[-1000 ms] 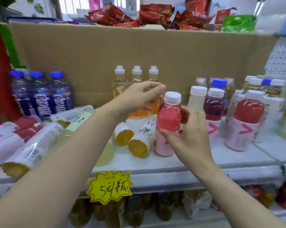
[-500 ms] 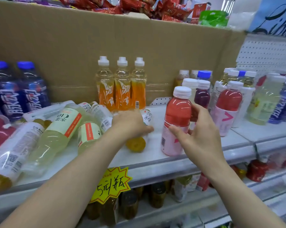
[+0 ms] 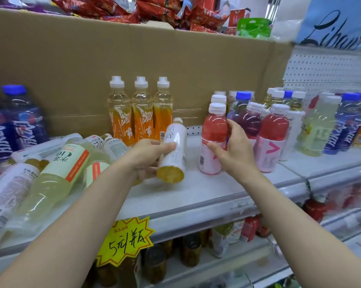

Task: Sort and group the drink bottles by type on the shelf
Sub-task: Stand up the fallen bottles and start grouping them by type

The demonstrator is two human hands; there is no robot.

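three orange bottles [image 3: 141,113], two hands [image 3: 148,156]

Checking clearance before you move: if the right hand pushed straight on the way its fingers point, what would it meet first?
The right hand already holds the pink drink bottle; pushed on leftward, that bottle would likely meet the tilted white-label bottle in the left hand. Depth is uncertain.

Cardboard box [image 3: 75,65] behind the drinks, red snack packets [image 3: 154,9] heaped on top, green pouch [image 3: 253,28] beside them, yellow starburst price tag [image 3: 126,241] on the edge, pegboard [image 3: 325,73] at right
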